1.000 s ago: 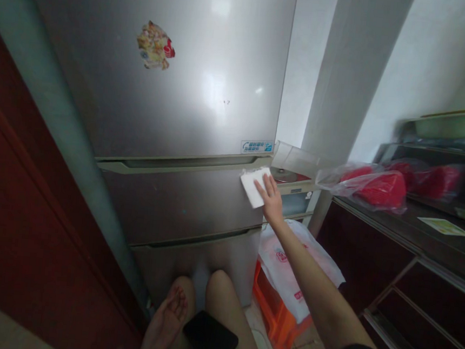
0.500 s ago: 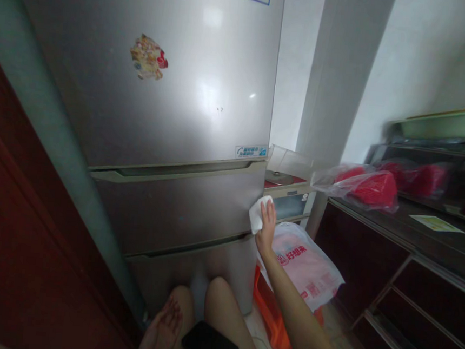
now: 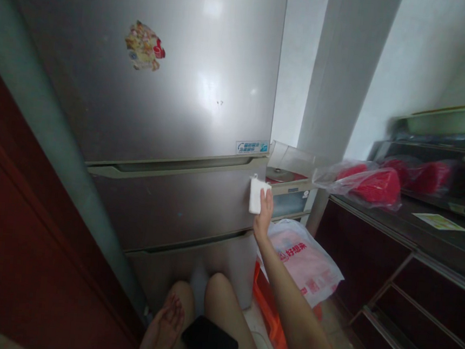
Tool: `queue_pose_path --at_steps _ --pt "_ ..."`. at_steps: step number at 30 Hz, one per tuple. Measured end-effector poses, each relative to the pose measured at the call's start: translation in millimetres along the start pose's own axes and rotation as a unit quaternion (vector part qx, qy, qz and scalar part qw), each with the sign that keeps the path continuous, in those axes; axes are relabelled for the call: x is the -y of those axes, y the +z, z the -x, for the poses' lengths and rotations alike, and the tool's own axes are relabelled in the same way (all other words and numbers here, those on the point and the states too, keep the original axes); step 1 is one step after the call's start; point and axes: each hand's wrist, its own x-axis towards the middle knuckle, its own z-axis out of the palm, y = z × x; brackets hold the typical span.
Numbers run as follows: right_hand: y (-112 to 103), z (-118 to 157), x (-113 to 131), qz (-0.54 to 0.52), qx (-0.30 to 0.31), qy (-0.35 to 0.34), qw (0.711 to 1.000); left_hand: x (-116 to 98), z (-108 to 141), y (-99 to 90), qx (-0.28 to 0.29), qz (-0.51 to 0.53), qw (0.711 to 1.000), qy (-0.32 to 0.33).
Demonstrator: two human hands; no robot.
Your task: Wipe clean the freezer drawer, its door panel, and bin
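Observation:
My right hand holds a white cleaning pad flat against the right edge of the middle drawer front of a silver refrigerator. The pad has a small loop at its upper corner. Palm up, my left hand rests on my left thigh, its fingers loosely spread and nothing in it. Beside it a black smartphone lies across my lap.
Right of the refrigerator, a white plastic bag with red print lies over an orange basket. Red items in clear plastic sit on the dark counter. A reddish-brown door stands at left.
My right hand has moved the white pad slightly upward along the drawer's edge, and the pad now stands more upright. My left hand stays on my thigh. The view has tilted slightly.

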Motion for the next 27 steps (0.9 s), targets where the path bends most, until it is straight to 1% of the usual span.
queue_pose_path --at_steps 2,4,6,7,8,10,14,16,18,20,22,25,27 --pt "6 52 -10 -0.005 0.026 0.031 0.999 -1 0 -1.7 0.007 0.006 1.0 -0.007" --pt "10 99 -16 -0.014 0.037 0.067 0.997 -2 0 -3.0 0.021 0.008 1.0 -0.014" --pt "13 134 -16 -0.029 0.045 0.098 0.994 -2 2 -2.8 0.03 0.0 0.999 -0.012" --pt "14 143 -15 -0.039 0.046 0.111 0.992 -1 3 -2.1 0.029 -0.005 1.0 -0.005" --pt "14 148 -13 -0.049 0.045 0.122 0.99 -1 4 -1.1 0.026 -0.009 1.0 0.0" --pt "12 142 -8 -0.074 0.04 0.139 0.987 1 6 1.3 0.013 -0.015 1.0 0.002" --pt "-5 102 5 -0.137 0.022 0.181 0.974 4 5 4.3 0.014 -0.025 1.0 0.005" --pt "-13 89 11 -0.168 0.015 0.229 0.959 3 1 6.9 0.014 -0.043 0.999 0.007" --pt "-19 86 16 -0.195 0.017 0.287 0.938 1 -3 12.1 0.013 -0.07 0.997 0.016" --pt "-21 96 24 -0.22 0.032 0.335 0.916 -1 -6 19.9 0.029 -0.109 0.993 0.041" --pt "-20 113 33 -0.246 0.062 0.365 0.896 -3 -7 28.8 0.054 -0.162 0.983 0.07" --pt "-15 142 51 -0.279 0.124 0.388 0.87 -3 -8 41.3 0.074 -0.239 0.961 0.116" --pt "-12 159 61 -0.309 0.171 0.408 0.842 -2 -8 48.9 0.084 -0.238 0.96 0.118"
